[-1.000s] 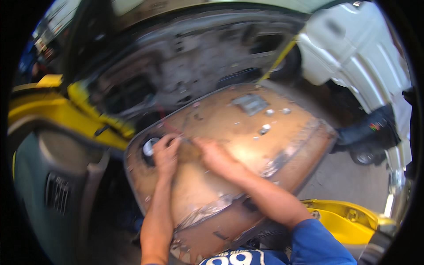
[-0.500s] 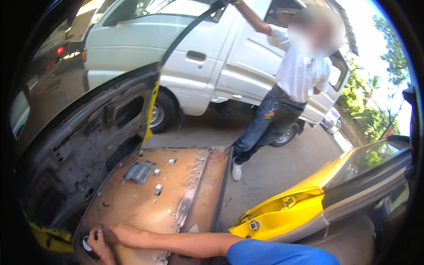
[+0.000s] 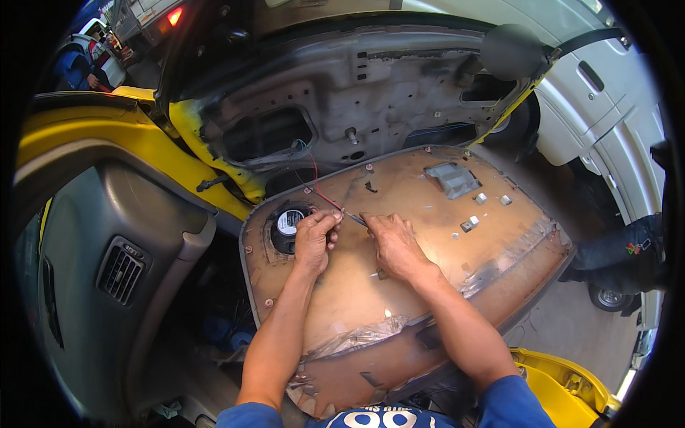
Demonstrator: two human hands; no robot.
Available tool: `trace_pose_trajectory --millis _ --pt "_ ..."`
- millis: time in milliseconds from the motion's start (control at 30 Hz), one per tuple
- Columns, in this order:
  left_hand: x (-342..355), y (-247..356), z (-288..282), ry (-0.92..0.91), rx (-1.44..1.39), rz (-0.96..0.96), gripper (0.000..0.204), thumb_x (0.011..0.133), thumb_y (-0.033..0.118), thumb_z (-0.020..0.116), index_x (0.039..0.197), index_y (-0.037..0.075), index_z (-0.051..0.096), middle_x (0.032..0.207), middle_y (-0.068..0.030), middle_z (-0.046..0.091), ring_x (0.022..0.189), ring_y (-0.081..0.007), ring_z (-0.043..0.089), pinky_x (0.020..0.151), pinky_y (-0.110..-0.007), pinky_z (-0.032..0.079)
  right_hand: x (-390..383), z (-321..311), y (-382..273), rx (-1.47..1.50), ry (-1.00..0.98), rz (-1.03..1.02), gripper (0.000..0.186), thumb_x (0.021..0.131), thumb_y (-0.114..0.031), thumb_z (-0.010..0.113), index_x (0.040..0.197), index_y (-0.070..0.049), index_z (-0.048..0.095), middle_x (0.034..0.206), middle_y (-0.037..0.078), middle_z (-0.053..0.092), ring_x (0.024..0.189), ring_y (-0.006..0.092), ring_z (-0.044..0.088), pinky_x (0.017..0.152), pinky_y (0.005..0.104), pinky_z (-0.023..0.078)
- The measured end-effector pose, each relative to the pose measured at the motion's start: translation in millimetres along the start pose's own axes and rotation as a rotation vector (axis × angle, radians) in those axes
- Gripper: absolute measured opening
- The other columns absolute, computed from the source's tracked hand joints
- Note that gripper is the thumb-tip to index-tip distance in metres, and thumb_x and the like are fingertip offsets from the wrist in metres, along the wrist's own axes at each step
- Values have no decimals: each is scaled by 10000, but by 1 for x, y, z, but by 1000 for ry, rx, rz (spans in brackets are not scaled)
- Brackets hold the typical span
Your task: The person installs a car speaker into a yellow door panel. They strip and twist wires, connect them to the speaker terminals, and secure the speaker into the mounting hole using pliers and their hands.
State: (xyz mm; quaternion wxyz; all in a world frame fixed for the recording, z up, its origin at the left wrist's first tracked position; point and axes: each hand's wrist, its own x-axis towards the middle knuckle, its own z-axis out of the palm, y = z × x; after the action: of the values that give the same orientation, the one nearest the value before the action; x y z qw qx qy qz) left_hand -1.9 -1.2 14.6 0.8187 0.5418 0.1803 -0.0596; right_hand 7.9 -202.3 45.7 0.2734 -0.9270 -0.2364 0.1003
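Your left hand (image 3: 316, 239) pinched the red wire (image 3: 326, 199) right of the speaker (image 3: 290, 222); farther right of the speaker, your right hand (image 3: 394, 242) gripped a slim dark piece (image 3: 356, 219), its kind unclear.

Narrows to a small gap between the left hand (image 3: 315, 241) and the right hand (image 3: 394, 244), barred on the far side by the wires (image 3: 329, 200). Widens toward the near side of the panel (image 3: 349, 285), between the forearms. Meets the speaker (image 3: 289, 222) just left of the left hand. Runs open rightward from the right hand to the white blocks (image 3: 506, 200); stops, beyond the far edge, at the upright door (image 3: 332, 107).
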Motion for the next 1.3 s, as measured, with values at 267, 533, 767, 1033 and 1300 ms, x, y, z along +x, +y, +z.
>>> trace_pose_trajectory --millis 267,533,767,1033,1300 --pt "4 -2 -7 -28 -66 -56 162 951 190 745 1018 46 713 812 12 615 630 -57 519 511 -204 368 0 7 5 -61 60 -77 626 878 60 548 1500 -12 530 1255 182 661 1221 397 568 1045 554 435" --pt "5 -1 -6 -38 -77 -46 142 953 170 740 1008 42 713 807 11 615 614 -54 514 493 -197 363 0 4 0 -66 86 -108 639 876 65 554 1507 -21 511 1228 182 641 1183 405 573 1028 523 479" --pt "4 -2 -7 -37 -100 -53 140 952 163 740 1007 37 714 805 14 611 621 -51 512 504 -197 365 0 1 -1 -25 73 -121 652 867 76 556 1508 -29 500 1194 187 617 1139 417 568 1027 470 512" --pt "2 -1 -3 -19 -62 -26 122 957 168 724 977 49 712 804 18 611 622 -51 509 510 -203 367 5 4 10 23 60 -128 630 901 78 545 1512 -71 508 1172 197 620 1110 415 576 1002 484 516" --pt "1 2 -5 -81 -89 -39 116 957 178 723 934 68 697 803 27 595 622 -40 500 509 -200 365 0 11 10 122 105 -169 591 932 2 600 1515 -39 509 1191 198 638 1126 411 582 995 483 516"
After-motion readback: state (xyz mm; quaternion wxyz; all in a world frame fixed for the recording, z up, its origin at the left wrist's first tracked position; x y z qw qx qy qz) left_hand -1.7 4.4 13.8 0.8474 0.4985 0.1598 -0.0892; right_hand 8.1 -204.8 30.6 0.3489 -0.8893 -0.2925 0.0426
